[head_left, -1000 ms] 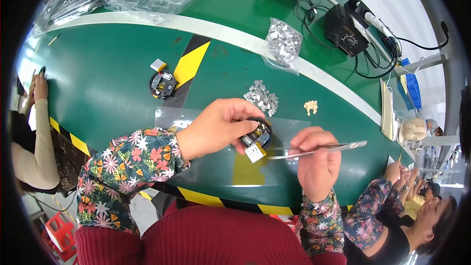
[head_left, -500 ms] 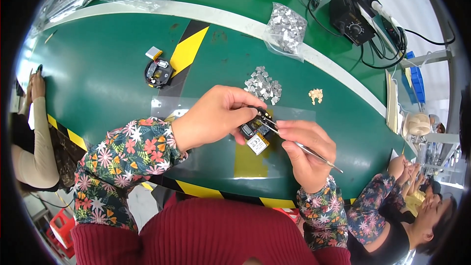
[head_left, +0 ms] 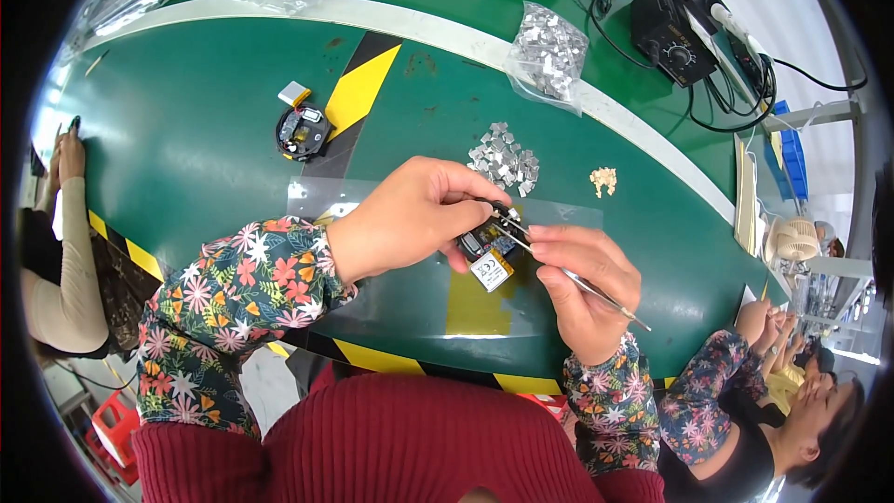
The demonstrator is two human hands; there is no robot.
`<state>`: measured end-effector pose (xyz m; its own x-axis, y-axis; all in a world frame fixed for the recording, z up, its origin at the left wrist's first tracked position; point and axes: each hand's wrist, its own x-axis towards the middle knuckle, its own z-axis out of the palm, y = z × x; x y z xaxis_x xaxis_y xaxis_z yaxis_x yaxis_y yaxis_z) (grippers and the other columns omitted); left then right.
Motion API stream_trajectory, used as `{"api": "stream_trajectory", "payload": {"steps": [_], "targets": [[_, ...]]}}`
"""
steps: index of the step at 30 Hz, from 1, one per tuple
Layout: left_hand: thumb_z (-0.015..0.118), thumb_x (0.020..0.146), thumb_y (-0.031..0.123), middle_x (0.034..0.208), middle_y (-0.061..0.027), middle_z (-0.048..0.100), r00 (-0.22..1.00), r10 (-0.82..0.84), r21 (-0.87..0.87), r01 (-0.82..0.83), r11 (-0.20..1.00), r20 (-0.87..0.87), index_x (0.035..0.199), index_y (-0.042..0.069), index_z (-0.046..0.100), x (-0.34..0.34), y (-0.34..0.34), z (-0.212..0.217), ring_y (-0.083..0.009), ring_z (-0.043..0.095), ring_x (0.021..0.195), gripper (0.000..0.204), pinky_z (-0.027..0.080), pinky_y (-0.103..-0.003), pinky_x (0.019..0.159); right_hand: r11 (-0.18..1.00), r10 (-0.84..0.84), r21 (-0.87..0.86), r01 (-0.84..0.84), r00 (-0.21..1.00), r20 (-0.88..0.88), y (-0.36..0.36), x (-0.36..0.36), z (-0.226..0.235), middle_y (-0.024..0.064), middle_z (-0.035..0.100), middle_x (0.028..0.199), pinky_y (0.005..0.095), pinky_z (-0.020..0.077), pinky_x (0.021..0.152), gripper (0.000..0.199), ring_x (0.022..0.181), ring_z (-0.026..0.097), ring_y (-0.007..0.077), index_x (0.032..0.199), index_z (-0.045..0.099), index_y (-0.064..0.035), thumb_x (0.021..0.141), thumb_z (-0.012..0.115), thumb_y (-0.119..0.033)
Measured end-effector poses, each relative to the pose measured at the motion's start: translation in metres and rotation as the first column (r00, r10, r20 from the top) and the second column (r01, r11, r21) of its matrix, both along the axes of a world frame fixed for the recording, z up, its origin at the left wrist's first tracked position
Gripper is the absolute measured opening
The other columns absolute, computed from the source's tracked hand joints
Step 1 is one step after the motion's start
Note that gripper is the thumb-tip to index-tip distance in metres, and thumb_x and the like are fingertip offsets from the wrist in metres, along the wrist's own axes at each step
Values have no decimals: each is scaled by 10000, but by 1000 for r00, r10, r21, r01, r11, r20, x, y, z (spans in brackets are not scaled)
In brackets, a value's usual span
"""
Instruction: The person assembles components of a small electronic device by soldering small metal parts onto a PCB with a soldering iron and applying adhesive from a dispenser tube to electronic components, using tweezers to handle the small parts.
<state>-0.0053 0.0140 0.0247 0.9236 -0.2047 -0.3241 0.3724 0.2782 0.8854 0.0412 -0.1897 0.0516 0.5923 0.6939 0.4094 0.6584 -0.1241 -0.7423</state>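
Observation:
Between thumb and fingers, my left hand grips a small round black electronic device. Its inside is exposed, and a silver battery pack hangs from its near side. My right hand is closed around metal tweezers, whose tips reach into the device near my left thumb. Whatever the tips touch is too small to make out. Beneath both hands lies a clear plastic sheet with a yellowish square patch. Just beyond the device is a pile of small silver-grey pieces.
A second open black device with a battery sits at far left. Small beige bits lie at right. Farther back are a bag of grey pieces and a black control box with cables. Other people sit at both sides.
The view has shifted very slightly. Both hands keep their hold, with the tweezer tips still in the device; no other movement is plain.

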Motion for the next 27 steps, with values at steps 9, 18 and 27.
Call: {"api": "stream_trajectory", "payload": {"steps": [9,18,27], "targets": [[503,892,68,858,-58,641,999,34,0,-34,999,-18,1051,-14,614,0,-1,1,-74,591,667,210,505,-208,506,999,33,-36,-25,971,239,6,0,-2,116,643,933,328,517,699,219,837,647,266,882,650,-10,674,718,-6],[495,891,53,819,-59,635,998,65,36,-64,997,-27,1033,-28,616,-2,-1,3,-78,583,646,204,497,-218,510,998,55,-26,-49,958,283,11,2,-9,109,646,934,335,517,680,205,831,650,266,865,642,-9,673,714,-3],[514,870,60,816,-44,637,994,26,240,-52,969,110,992,-37,633,1,-8,5,-83,582,698,196,484,-222,568,1000,2,8,-4,986,168,2,2,-10,115,648,946,349,514,681,168,825,646,275,866,633,-24,711,696,-16]]}}
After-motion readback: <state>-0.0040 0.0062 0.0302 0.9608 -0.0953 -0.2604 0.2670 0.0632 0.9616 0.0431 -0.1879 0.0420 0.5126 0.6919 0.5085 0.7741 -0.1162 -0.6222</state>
